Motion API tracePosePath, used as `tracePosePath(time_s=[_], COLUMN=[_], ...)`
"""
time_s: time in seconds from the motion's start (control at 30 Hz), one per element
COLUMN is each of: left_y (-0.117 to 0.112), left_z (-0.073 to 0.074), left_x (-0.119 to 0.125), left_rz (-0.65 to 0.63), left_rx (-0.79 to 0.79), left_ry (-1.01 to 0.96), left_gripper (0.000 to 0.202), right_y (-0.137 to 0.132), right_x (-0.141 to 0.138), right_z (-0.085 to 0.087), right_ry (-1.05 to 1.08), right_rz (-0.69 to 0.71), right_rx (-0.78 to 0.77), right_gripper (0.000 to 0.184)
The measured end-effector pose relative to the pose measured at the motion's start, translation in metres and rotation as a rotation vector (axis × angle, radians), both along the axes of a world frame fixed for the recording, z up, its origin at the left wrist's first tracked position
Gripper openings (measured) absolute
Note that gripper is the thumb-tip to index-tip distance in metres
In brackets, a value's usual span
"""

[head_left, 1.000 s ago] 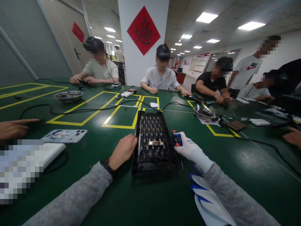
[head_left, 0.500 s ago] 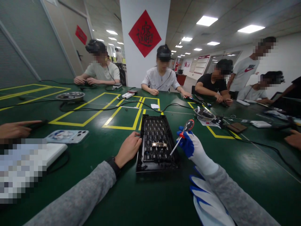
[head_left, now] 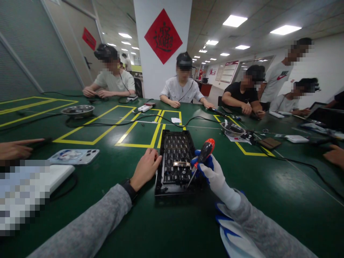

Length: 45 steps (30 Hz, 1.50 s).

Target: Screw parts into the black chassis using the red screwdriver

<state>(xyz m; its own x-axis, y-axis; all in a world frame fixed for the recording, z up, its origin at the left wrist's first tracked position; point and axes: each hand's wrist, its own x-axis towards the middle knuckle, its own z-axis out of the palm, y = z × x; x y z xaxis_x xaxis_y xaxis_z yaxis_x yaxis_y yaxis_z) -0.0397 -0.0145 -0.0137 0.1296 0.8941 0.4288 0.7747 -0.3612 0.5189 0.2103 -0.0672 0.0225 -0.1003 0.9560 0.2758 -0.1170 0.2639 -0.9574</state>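
On the green table (head_left: pixel 150 229), directly before you, the black casing (head_left: pixel 172 190) is lying with its open side up, its rows of dark cells showing only dimly. Your left hand (head_left: pixel 146 169) is touching the left rim with fingers close together; whether they are gripping it, I cannot tell. Your gloved right hand (head_left: pixel 214 177) is closing around the screwdriver (head_left: pixel 207 149), hiding part of its handle and of the casing's right rim. The shaft is slanting down toward the near right corner, where its tip is too small for judging contact. Your right sleeve (head_left: pixel 258 218) is partly covering a loose glove (head_left: pixel 233 238). At the left edge, the frame is cutting off a blurred white object (head_left: pixel 61 175).
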Motion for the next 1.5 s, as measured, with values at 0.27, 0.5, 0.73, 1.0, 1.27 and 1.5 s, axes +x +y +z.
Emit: tracePosePath(time_s=[0.27, 0.5, 0.73, 1.0, 1.27, 1.5], left_y=[-0.012, -0.015, -0.012, -0.012, 0.0, 0.016], left_z=[0.017, 0.021, 0.019, 0.009, -0.012, -0.018], left_x=[0.006, 0.009, 0.008, 0.009, 0.002, 0.005], left_rz=[-0.204, -0.397, -0.382, -0.181, -0.113, -0.159], left_rx=[0.113, -0.003, 0.032, 0.066, -0.119, -0.15], left_ry=[-0.023, 0.015, 0.026, -0.002, -0.079, -0.23], left_gripper=[0.014, 0.027, 0.017, 0.05, 0.057, 0.059], right_y=[0.018, 0.019, 0.01, 0.028, 0.03, 0.03], right_x=[0.001, -0.005, -0.007, 0.01, 0.018, 0.021], right_z=[-0.016, -0.015, -0.013, -0.024, -0.023, -0.032], right_ry=[0.26, 0.322, 0.249, 0.475, -0.117, -0.637], right_rz=[-0.233, -0.224, -0.146, -0.353, -0.523, -0.506], right_rx=[-0.095, -0.089, -0.036, -0.141, -0.111, -0.045], right_gripper=[0.044, 0.046, 0.05, 0.044, 0.061, 0.061])
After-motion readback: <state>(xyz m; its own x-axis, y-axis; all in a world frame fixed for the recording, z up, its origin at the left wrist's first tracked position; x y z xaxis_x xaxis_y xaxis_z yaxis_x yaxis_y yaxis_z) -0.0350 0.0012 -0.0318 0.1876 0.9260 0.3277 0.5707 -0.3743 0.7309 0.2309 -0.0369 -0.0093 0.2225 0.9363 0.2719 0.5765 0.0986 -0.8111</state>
